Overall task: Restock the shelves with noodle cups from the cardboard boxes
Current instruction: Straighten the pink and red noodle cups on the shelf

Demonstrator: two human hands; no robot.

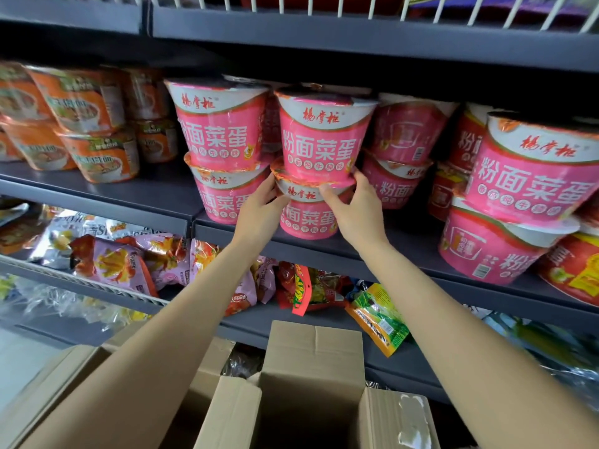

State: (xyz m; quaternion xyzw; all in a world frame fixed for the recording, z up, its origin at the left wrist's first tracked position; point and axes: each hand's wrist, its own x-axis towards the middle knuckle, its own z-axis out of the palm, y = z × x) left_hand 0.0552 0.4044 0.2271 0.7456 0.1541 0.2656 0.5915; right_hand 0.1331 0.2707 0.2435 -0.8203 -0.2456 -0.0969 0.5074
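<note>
Left hand [259,205], right hand [353,205] both grip lower pink cup [308,218] rim on shelf [389,251].

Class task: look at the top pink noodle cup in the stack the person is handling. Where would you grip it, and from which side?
Grip the top pink cup low on its tapered wall, one hand per side, coming from the front. It narrows toward the base, neighbouring cups crowd both sides, and the shelf above blocks a top approach. The left hand and right hand already flank its base.
</note>
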